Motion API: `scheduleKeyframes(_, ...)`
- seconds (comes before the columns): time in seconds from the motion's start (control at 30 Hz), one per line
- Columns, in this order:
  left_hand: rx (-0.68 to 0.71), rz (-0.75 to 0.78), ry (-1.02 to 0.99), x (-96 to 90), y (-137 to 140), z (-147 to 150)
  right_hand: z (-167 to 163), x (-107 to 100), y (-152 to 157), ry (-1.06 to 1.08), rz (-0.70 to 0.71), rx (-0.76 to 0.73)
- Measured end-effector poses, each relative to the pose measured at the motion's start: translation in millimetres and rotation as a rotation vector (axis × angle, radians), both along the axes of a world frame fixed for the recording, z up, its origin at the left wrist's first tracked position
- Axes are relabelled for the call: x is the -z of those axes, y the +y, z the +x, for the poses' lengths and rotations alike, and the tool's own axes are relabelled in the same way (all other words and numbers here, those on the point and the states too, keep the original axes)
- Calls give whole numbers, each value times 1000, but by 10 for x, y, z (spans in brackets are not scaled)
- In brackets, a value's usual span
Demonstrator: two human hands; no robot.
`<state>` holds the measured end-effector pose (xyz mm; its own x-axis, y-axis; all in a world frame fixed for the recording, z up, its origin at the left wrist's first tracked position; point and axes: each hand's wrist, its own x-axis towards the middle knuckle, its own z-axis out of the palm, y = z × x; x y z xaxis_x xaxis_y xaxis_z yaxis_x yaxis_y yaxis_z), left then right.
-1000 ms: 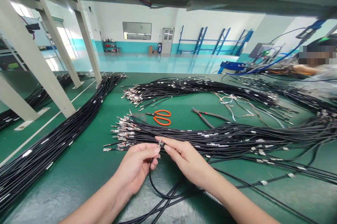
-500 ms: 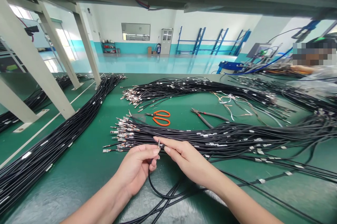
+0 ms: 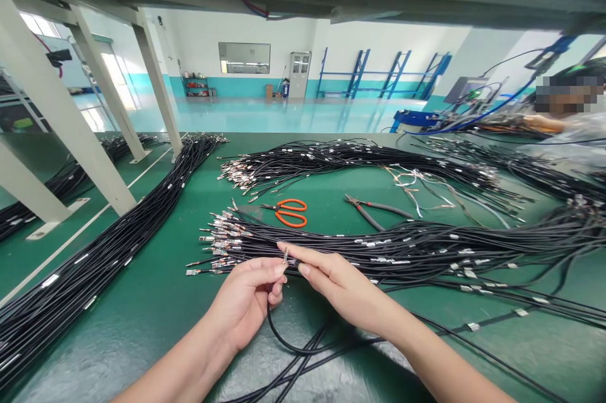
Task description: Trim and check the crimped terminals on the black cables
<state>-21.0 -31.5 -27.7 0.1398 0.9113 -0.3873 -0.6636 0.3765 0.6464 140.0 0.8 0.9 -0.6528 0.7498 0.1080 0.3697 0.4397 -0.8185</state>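
Observation:
Between thumb and fingertips, my left hand (image 3: 258,292) pinches the end of a black cable (image 3: 277,336), where a small metal terminal (image 3: 286,256) sticks up. From under that hand the cable curves down and to the right. My right hand (image 3: 331,276) meets it fingertip to fingertip, thumb and fingers closed on a dark cable end at the terminal; its exact shape is too small to make out. Right behind both hands lies a thick bundle of black cables (image 3: 341,245) with metal terminals at its left end and white labels along it.
Orange-handled scissors (image 3: 290,212) and dark-handled cutters (image 3: 376,208) lie behind the near bundle. Another cable bundle (image 3: 331,155) lies farther back, and a long one (image 3: 137,232) runs along the left beside white frame posts (image 3: 99,138). A co-worker (image 3: 568,106) sits at far right.
Both hands stay almost in place at the cable end, with only slight finger movement. The co-worker's head has shifted a little to the right.

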Motion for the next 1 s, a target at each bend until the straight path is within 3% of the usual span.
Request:
scheduleKeyframes(0.27, 59, 29, -10, 8, 3, -4, -61, 2, -2, 135, -179, 192)
scheduleKeyframes(0.47, 180, 89, 18, 26, -53, 44, -112, -1, -6, 177, -123, 194)
scheduleKeyframes(0.7, 207, 124, 47, 33, -55, 76, -149, 79, -39, 63, 87, 311)
scheduleKeyframes(1.0, 212, 115, 25, 41, -34, 46, -109, 62, -4, 161, -37, 212)
